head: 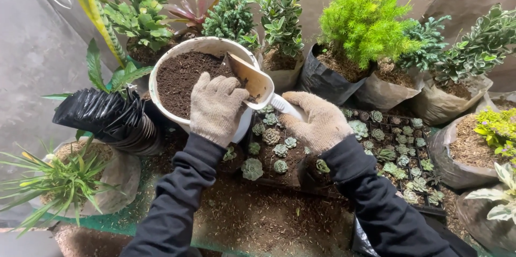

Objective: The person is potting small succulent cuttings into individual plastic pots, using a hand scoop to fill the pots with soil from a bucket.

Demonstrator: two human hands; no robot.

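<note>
Left hand point(216, 107), in a knit beige glove, rests flat on the near rim of the round white pot point(161, 61); grip open, fingers laid over dark, crumbly soil point(185, 77). Right hand point(317, 121), same glove, grip clamped on the white handle of a plastic scoop point(252, 80), blade tilted into the soil at the pot's right side. Beneath both wrists: black tray of small rosette succulents point(387, 149). Bagged plants crowd the floor; little open room.
</note>
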